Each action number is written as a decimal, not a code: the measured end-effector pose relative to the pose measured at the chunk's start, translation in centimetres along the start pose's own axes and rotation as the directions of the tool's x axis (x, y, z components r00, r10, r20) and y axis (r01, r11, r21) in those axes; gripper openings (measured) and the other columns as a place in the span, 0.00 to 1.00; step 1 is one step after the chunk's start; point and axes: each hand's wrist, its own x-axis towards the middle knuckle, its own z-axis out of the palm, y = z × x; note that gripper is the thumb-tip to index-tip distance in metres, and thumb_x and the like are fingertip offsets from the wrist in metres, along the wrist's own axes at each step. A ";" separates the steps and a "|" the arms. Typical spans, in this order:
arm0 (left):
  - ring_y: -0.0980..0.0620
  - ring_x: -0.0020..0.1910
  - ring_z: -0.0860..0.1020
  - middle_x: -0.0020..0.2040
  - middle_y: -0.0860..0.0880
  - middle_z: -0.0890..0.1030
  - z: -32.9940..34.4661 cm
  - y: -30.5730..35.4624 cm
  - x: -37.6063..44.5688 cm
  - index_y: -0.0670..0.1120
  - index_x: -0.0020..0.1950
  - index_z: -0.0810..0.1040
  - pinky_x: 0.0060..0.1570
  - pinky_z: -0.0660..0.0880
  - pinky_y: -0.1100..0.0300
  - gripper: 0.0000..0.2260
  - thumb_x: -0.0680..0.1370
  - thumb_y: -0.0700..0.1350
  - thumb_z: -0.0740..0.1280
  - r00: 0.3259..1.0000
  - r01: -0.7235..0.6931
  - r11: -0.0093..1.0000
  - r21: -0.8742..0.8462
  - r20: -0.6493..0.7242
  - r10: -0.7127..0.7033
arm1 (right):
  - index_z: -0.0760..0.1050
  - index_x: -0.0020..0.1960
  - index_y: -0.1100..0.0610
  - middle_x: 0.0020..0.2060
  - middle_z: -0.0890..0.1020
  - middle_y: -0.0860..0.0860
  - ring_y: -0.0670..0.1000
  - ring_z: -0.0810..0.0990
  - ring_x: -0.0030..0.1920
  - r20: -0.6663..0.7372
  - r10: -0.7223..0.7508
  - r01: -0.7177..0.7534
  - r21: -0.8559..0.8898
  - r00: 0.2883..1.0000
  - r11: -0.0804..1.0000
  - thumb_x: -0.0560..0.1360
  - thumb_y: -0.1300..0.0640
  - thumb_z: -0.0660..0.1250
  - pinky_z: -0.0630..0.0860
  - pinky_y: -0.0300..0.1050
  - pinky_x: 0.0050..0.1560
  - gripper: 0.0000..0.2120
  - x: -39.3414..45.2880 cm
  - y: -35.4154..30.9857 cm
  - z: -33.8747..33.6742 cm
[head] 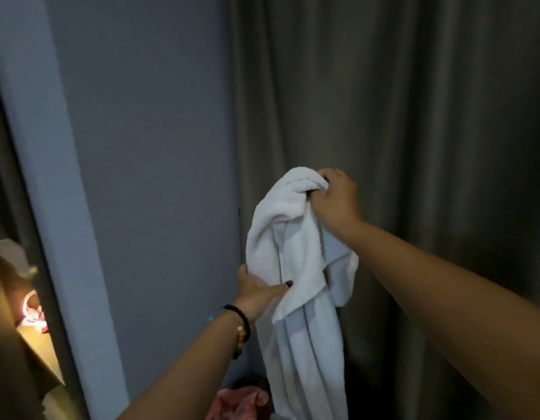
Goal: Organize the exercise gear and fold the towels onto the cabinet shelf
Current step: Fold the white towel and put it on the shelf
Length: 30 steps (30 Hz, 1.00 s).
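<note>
Before curtain (414, 116): both hands grip white towel (293, 237) (hanging)

The white towel (296, 237) is showing a nubby, matt terry cloth, bunching thick where the right hand (335, 198) is gripping its top. Behind the towel, the curtain (414, 116) is hanging as smooth, dull grey-brown woven fabric in soft folds. Left of the towel, the wall (147, 147) is looking matt and evenly painted. Below the towel, pink cloth (238, 403) is lying soft and matt. On the left wrist, glossy dark beads (243, 322) are catching little light.
</note>
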 end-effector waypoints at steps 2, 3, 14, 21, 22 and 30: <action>0.50 0.68 0.67 0.70 0.52 0.64 0.0 -1.1 1.0 0.49 0.76 0.49 0.71 0.65 0.46 0.59 0.56 0.53 0.83 0.999 -0.048 0.997 0.052 -0.011 0.048 | 0.75 0.43 0.54 0.46 0.79 0.55 0.52 0.77 0.45 -0.029 -0.019 0.019 0.008 0.999 1.000 0.72 0.65 0.63 0.70 0.42 0.43 0.06 0.9 -1.1 -0.1; 0.52 0.67 0.67 0.70 0.53 0.64 0.1 -1.7 1.5 0.50 0.76 0.49 0.71 0.65 0.47 0.60 0.54 0.56 0.82 0.997 -0.070 0.992 0.101 -0.016 0.072 | 0.75 0.43 0.55 0.46 0.79 0.55 0.52 0.77 0.44 -0.052 -0.028 0.029 0.008 0.998 1.000 0.72 0.64 0.63 0.72 0.44 0.44 0.05 1.3 -1.8 -0.3; 0.48 0.44 0.78 0.42 0.46 0.81 -0.7 2.7 4.0 0.41 0.44 0.78 0.43 0.75 0.57 0.06 0.76 0.33 0.64 0.971 -0.185 0.979 0.088 -0.138 0.196 | 0.79 0.44 0.58 0.41 0.82 0.53 0.54 0.81 0.44 0.165 0.056 0.004 -0.344 0.985 0.939 0.70 0.53 0.70 0.74 0.45 0.40 0.08 2.1 -2.9 -6.8; 0.46 0.46 0.80 0.46 0.42 0.83 0.7 11.5 3.5 0.44 0.45 0.80 0.48 0.79 0.49 0.08 0.74 0.31 0.67 0.919 -0.391 0.920 -0.015 -0.059 0.389 | 0.79 0.55 0.57 0.54 0.81 0.54 0.53 0.78 0.53 0.535 0.260 0.026 -0.469 0.804 0.883 0.70 0.58 0.75 0.74 0.44 0.51 0.15 0.2 -0.3 -9.5; 0.48 0.46 0.80 0.46 0.44 0.83 0.9 12.6 3.2 0.43 0.46 0.80 0.47 0.79 0.52 0.08 0.75 0.31 0.67 0.907 -0.421 0.907 -0.009 -0.034 0.420 | 0.78 0.52 0.55 0.53 0.80 0.54 0.53 0.78 0.53 0.569 0.261 0.030 -0.450 0.780 0.893 0.69 0.57 0.76 0.75 0.45 0.52 0.13 0.1 0.1 -9.6; 0.44 0.54 0.82 0.55 0.39 0.82 1.9 18.7 -0.9 0.36 0.61 0.76 0.54 0.79 0.51 0.15 0.74 0.34 0.70 0.845 -0.460 0.877 -0.138 0.236 0.480 | 0.73 0.39 0.58 0.35 0.69 0.48 0.46 0.67 0.36 0.480 0.129 -0.171 0.045 0.868 0.984 0.73 0.75 0.64 0.71 0.31 0.46 0.14 -1.3 -2.0 -11.4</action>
